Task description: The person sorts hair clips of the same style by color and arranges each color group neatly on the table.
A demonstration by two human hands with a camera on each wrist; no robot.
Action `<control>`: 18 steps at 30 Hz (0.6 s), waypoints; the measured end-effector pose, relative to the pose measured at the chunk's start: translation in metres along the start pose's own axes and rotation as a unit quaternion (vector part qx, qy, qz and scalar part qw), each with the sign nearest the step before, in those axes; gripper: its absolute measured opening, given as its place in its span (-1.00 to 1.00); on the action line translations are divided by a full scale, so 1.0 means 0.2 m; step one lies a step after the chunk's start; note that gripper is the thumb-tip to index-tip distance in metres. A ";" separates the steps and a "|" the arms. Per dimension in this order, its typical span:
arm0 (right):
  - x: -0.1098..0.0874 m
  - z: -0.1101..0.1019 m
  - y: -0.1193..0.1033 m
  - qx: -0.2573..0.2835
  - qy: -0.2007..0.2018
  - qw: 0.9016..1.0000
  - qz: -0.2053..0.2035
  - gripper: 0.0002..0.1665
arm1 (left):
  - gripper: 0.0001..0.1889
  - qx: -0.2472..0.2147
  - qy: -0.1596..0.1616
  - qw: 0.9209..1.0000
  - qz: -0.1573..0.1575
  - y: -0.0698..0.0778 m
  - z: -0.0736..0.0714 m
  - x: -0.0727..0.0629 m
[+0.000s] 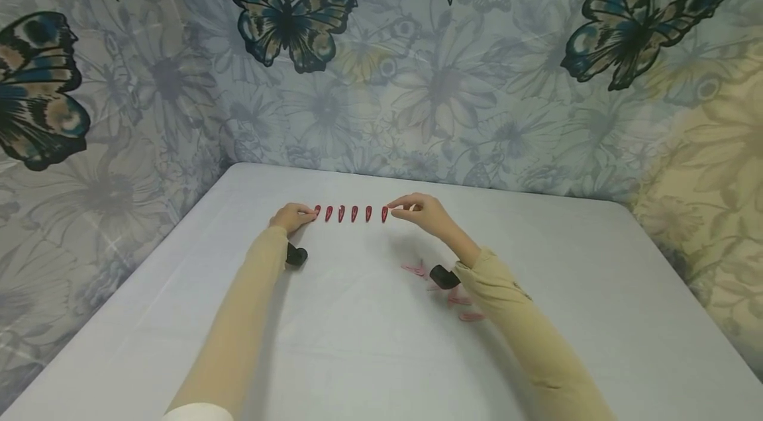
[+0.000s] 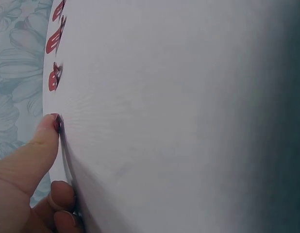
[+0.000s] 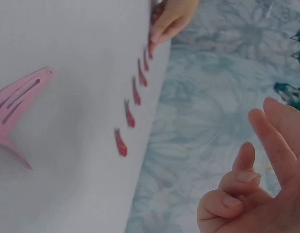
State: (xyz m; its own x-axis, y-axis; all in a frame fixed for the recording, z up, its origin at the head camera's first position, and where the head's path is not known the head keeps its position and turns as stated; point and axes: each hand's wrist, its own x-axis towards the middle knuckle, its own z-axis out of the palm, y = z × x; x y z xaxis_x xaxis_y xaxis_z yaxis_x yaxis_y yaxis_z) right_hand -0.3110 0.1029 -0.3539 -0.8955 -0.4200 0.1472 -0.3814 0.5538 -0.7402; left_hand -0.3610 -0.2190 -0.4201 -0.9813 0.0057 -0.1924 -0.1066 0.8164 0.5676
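Observation:
Several red snap hair clips (image 1: 354, 214) lie in a row near the far edge of the white table, spaced apart and roughly parallel. At the row's left end, my left hand (image 1: 292, 217) touches the last red clip (image 2: 56, 122) with an extended digit; its other fingers are bent below, holding nothing visible. Beside the rightmost red clip (image 1: 384, 214) hovers my right hand (image 1: 423, 212). Nothing shows between its thumb and fingers in the right wrist view, where the row (image 3: 129, 116) stands apart from the hand (image 3: 266, 179).
Several pink snap hair clips (image 1: 471, 317) lie loosely under the right forearm, one pink clip (image 3: 19, 99) showing large in the right wrist view. A black wrist camera (image 1: 444, 277) sits at the right cuff. Butterfly-patterned fabric (image 1: 357, 110) rises behind the white table (image 1: 357, 341).

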 end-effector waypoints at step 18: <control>-0.34 -0.14 0.01 0.027 0.005 1.000 -0.012 -0.70 | -0.62 0.008 0.009 1.000 0.018 0.01 -0.01 -0.05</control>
State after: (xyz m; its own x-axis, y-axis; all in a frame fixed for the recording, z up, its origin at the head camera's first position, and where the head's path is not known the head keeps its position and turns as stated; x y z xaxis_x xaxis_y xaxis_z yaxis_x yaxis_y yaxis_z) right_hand -0.2571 0.1534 -0.3472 -0.8887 -0.4250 0.1720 -0.3902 0.5042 -0.7704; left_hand -0.3506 -0.2183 -0.4158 -0.9872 0.0250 -0.1574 -0.0687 0.8244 0.5618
